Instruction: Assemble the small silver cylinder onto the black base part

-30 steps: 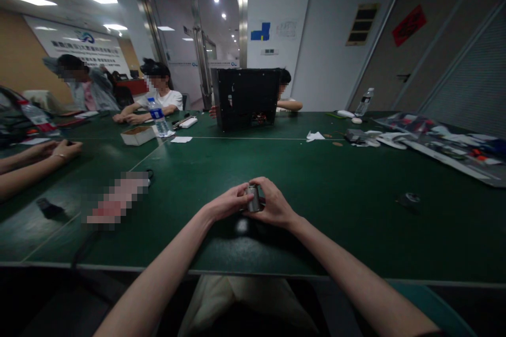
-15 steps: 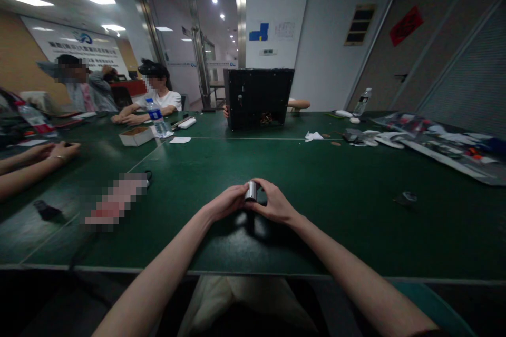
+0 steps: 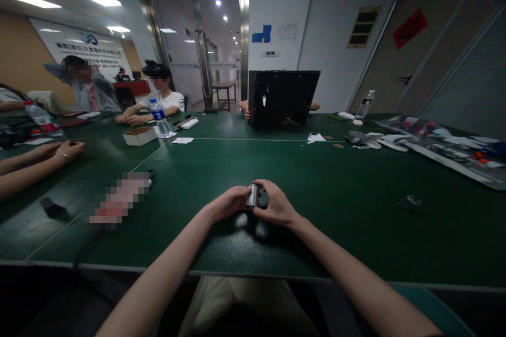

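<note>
A small silver metal cylinder (image 3: 252,197), with a tiny dark hole near its lower end, is held between my two hands above the green table (image 3: 336,242). The fingers of my left hand (image 3: 231,203) are closed on its left side. My right hand (image 3: 277,204) curves round from the right, thumb at the lower end and fingertips at the top, leaving a gap between finger and thumb. Part of the cylinder is hidden by the fingers.
A black box-like case (image 3: 282,100) stands across the table, a person's hand at its side. On the left lie a blurred-out pink object (image 3: 118,202) and a small black item (image 3: 52,207); a co-worker's hands (image 3: 65,152) rest beyond. A dark round part (image 3: 411,202) lies right.
The cylinder has tilted slightly within my grip, both hands still on it. The black case has shifted right and turned a little. The view has moved slightly.
</note>
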Motion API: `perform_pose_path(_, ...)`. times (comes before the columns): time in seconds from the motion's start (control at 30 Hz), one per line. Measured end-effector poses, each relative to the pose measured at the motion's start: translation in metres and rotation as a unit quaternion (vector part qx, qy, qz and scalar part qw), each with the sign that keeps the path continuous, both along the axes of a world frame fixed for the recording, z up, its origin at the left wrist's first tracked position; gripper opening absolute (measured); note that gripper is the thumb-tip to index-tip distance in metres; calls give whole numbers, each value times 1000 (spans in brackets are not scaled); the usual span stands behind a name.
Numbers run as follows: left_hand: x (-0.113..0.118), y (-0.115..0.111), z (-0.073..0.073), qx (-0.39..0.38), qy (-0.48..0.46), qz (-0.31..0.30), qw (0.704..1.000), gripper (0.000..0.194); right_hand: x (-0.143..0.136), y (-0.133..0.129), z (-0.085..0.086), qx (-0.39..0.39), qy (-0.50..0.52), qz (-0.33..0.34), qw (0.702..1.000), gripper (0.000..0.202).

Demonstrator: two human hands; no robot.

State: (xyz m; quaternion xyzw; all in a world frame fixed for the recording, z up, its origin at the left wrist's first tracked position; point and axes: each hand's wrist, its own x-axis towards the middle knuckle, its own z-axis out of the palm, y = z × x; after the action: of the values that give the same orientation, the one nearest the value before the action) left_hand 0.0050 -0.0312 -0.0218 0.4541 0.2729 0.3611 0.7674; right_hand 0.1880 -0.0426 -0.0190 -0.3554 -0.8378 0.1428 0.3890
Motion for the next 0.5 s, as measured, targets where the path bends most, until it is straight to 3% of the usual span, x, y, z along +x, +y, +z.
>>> perform_pose_path(0.5, -4, -1, 4, 47, 55, 22, 997, 27, -1, 0, -1, 19, -18, 12, 1000, 59)
